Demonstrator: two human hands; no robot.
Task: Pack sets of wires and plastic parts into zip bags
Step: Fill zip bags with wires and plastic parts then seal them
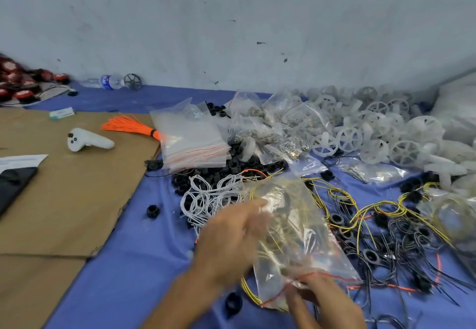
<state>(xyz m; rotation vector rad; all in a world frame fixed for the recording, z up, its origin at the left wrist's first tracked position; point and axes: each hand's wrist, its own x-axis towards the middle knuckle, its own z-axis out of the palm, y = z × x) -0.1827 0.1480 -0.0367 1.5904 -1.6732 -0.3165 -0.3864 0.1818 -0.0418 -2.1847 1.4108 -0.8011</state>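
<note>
Head view: a blue cloth covers the ground below a pale wall, and all the items lie on it or just beside it.
Zip bag: a clear zip bag is held low in the middle of the scene, tilted, with its red-lined end toward 6 o'clock. Yellow wire and dark parts show through the plastic.
Right hand: the right hand is at the bag's 6 o'clock end, fingers curled, pinching the red-lined edge.
Left hand: the left hand is blurred and sits at the bag's 9 o'clock side. Its fingers are stretched out and touch the plastic, closed round nothing.
White wires: coiled white wires lie on the cloth just beside the bag, at its 10 o'clock.
Yellow wires: looped yellow wires lie at the bag's 3 o'clock, tangled with black wires.
Black rings: a heap of black rings sits at the bag's 12 o'clock.
Empty bags: a stack of empty bags rests at 11 o'clock, partly on the rings.
White wheels: a pile of white wheels runs along the wall at 1 to 2 o'clock.
Orange wires: a bundle of orange wires lies at the stack's 9 o'clock.
Cardboard: a sheet of cardboard fills the 9 o'clock side and carries a white controller.
Bottle: a water bottle lies far off at 11 o'clock, against the wall.
</note>
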